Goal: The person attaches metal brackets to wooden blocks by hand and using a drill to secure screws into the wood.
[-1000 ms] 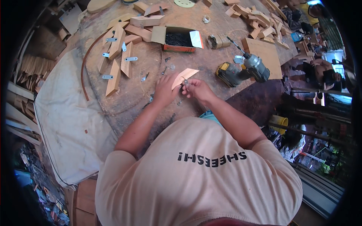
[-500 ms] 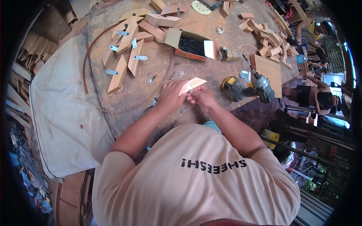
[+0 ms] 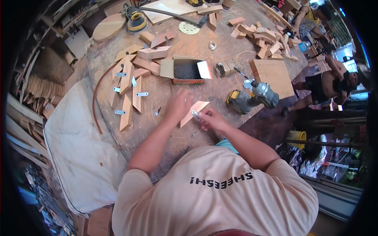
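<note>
Here, the right hand pinches a small rounded metal plate between thumb and fingers, its far end over the angle-cut wooden block lying on the workbench. The left hand is blurred beside that block, near the open cardboard box; whether its fingers hold anything, I cannot tell. Both forearms slant inward.

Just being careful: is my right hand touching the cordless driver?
Apart: the head view shows bare tabletop between the right hand and the cordless driver.
</note>
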Demonstrator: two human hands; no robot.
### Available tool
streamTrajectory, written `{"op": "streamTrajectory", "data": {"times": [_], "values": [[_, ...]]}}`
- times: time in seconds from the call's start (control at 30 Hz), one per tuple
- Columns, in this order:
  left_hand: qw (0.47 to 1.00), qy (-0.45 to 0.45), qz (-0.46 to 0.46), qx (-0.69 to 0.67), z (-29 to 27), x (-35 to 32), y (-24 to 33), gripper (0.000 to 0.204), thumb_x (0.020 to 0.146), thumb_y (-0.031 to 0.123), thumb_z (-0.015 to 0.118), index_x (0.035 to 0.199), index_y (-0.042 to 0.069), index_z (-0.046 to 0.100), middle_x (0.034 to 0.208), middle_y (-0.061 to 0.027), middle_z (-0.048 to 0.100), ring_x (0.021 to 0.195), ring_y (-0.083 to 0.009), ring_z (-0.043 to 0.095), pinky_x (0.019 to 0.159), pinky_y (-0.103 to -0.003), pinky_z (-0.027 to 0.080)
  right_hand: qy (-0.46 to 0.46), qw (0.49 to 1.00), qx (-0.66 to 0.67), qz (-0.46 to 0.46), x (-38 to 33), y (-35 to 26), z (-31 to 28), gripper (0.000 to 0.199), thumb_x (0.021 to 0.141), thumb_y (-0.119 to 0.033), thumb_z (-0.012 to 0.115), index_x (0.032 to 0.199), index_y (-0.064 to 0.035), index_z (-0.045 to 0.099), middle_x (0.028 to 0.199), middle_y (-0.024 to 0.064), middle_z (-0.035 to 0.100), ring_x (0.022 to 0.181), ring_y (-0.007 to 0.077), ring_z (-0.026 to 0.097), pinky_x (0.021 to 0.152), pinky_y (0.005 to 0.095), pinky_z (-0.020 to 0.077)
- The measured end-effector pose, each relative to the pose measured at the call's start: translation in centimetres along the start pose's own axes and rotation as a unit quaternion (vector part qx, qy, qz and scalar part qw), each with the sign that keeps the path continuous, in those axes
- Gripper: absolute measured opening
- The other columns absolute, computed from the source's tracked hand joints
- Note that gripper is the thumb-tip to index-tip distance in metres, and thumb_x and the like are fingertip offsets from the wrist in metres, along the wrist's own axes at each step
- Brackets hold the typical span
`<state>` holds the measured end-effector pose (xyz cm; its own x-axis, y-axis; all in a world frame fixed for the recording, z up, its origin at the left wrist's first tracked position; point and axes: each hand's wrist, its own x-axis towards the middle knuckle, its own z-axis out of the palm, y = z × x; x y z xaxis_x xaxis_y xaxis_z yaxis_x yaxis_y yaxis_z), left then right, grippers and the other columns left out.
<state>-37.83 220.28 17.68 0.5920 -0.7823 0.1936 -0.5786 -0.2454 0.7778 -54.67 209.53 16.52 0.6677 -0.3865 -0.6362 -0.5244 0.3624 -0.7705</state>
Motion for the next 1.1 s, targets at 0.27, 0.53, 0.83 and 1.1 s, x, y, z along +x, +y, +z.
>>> {"op": "streamTrajectory", "data": {"times": [0.27, 0.53, 0.83, 1.1], "values": [[0.966, -0.181, 0.055, 0.176, -1.3, 11.9, -3.6, 0.008, 0.078, 0.014, 0.067, 0.084, 0.009, 0.069, 0.086, -0.0113, 0.066, 0.088, -0.0297, 0.062, 0.076, -0.04, 0.049, 0.302, 0.934, 0.057, -0.18, -8.7, 4.6, -13.0, 0.011, 0.087, -0.012, 0.068, 0.083, -0.0079, 0.058, 0.064, -0.007, 0.05, 0.052, 0.0015, 0.042, 0.044, 0.0197, 0.0328], [0.949, -0.242, 0.033, 0.201, 0.5, 14.2, -3.9, 0.006, 0.076, 0.011, 0.067, 0.08, 0.007, 0.063, 0.083, -0.0118, 0.066, 0.083, -0.0307, 0.063, 0.07, -0.042, 0.048, 0.27, 0.898, -0.09, -0.335, -6.5, -3.6, -17.4, 0.046, 0.078, -0.006, 0.073, 0.12, -0.0047, 0.055, 0.106, 0.0029, 0.062, 0.095, 0.0135, 0.058, 0.086, 0.0327, 0.0466], [0.942, -0.086, -0.118, -0.302, -3.6, 10.2, -2.0, 0.009, 0.093, 0.011, 0.055, 0.098, 0.005, 0.057, 0.08, -0.005, 0.065, 0.067, -0.011, 0.06, 0.057, -0.024, 0.047, 0.137, 0.916, -0.201, -0.319, -4.6, -5.6, -16.4, 0.036, 0.077, -0.012, 0.076, 0.108, -0.0048, 0.061, 0.099, 0.0043, 0.065, 0.091, 0.0167, 0.062, 0.081, 0.0349, 0.0495], [0.814, -0.071, -0.169, -0.551, -4.2, -1.6, -1.6, 0.012, 0.093, 0.011, 0.058, 0.104, 0.005, 0.058, 0.084, -0.0009, 0.06, 0.069, -0.0068, 0.054, 0.062, -0.02, 0.045, -0.003, 0.846, -0.375, -0.379, -11.7, -7.5, -8.0, 0.035, 0.071, -0.007, 0.072, 0.105, -0.0049, 0.062, 0.1, 0.0103, 0.065, 0.092, 0.025, 0.063, 0.086, 0.0365, 0.0478]]}}
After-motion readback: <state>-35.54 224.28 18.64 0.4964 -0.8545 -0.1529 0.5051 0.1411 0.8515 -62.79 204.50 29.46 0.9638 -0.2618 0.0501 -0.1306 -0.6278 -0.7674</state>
